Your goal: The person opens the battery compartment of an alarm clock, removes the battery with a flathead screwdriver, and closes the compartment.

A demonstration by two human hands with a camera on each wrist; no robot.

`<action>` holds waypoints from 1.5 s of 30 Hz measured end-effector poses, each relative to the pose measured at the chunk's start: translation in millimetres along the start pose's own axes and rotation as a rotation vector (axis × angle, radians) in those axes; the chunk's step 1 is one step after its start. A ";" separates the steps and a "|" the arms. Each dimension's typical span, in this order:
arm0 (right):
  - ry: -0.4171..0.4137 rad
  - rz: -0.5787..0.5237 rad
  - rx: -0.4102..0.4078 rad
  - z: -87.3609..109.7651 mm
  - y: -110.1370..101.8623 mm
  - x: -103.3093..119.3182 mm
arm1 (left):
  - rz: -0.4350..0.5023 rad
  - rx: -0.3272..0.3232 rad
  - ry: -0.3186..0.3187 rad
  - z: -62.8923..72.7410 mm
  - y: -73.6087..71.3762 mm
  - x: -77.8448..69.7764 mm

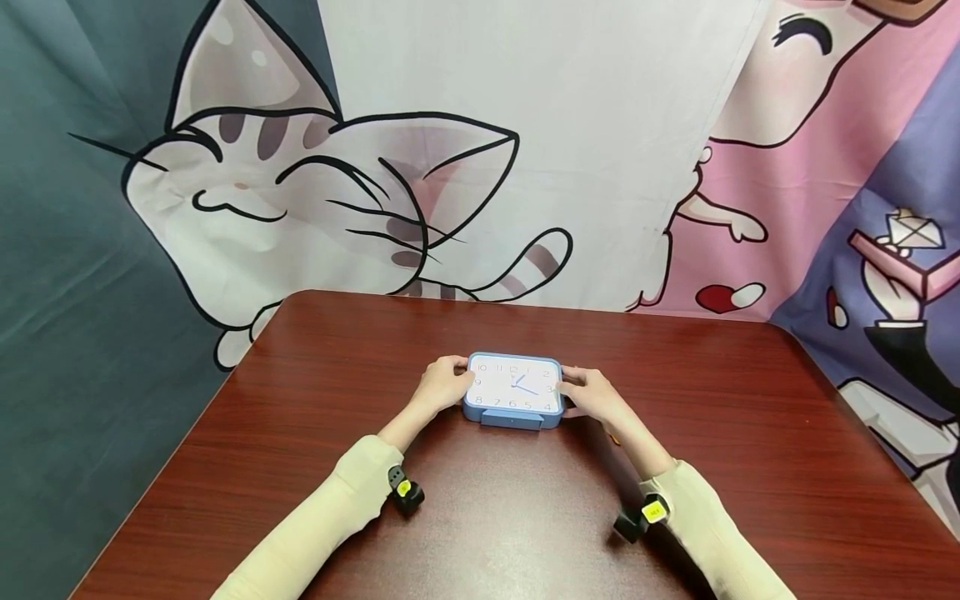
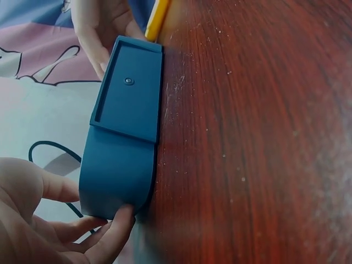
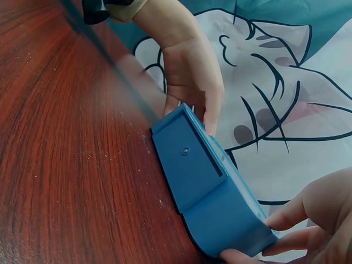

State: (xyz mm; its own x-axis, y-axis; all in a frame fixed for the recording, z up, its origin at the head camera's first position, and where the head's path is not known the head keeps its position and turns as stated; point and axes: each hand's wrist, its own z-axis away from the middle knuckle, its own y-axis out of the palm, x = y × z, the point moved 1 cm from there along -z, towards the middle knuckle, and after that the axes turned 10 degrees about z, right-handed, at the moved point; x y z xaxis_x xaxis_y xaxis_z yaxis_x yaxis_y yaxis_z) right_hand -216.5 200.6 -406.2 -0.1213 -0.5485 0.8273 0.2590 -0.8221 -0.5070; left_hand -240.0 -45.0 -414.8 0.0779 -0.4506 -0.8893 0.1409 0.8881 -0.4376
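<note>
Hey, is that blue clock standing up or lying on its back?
The blue clock lies on its back: its dial faces up, with its back toward the table in both wrist views.

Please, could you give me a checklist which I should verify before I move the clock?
1. Left grip on the clock's left end: ok.
2. Right grip on its right end: ok, opposite the left one.
3. Clock face turned up, with 12 on the edge away from the person: ok.
4. Left sleeve and right sleeve apart from the clock: ok.
5. Clock's whole back resting on the table: cannot tell, its underside is hidden.
</note>
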 end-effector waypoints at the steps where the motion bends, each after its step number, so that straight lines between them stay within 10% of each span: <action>1: 0.015 0.001 -0.003 -0.9 0.8 -0.3 | 0.004 -0.003 -0.005 0.5 -0.3 -0.3; 45: 0.021 -0.110 0.004 1.9 1.9 -6.8 | 0.172 0.038 -0.029 8.1 -1.7 -0.2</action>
State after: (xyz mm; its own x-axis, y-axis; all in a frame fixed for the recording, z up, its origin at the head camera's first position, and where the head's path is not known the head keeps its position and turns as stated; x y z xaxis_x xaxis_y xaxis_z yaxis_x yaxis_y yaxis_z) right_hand -213.4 203.0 -412.3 -0.1687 -0.4583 0.8726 0.2465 -0.8768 -0.4129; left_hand -232.2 -47.1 -412.9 0.1325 -0.2948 -0.9463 0.1602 0.9486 -0.2731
